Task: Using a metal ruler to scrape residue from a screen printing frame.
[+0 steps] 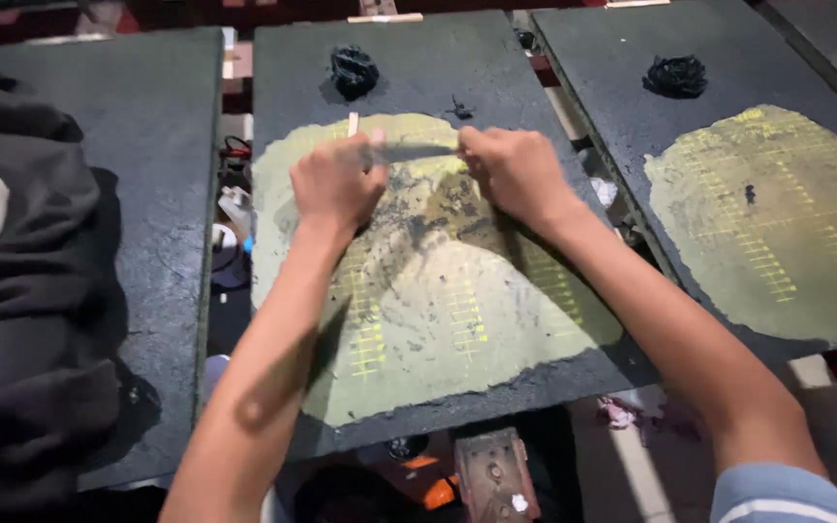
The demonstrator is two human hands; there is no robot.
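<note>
Thin grey scraper blade [417, 152], lying crosswise between clenched left hand [337, 182] and right hand [512, 172], on yellow-stained dark printing board [438, 68].

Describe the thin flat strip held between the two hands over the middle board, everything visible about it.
The thin grey flat strip looks like a blade or scraper, blurred, so its material is unclear. It lies roughly level, stretched sideways between the left hand and right hand, each gripping one end. It sits low over the upper part of the yellowish patch on the dark middle board, near dark smears; contact with the surface cannot be told.
</note>
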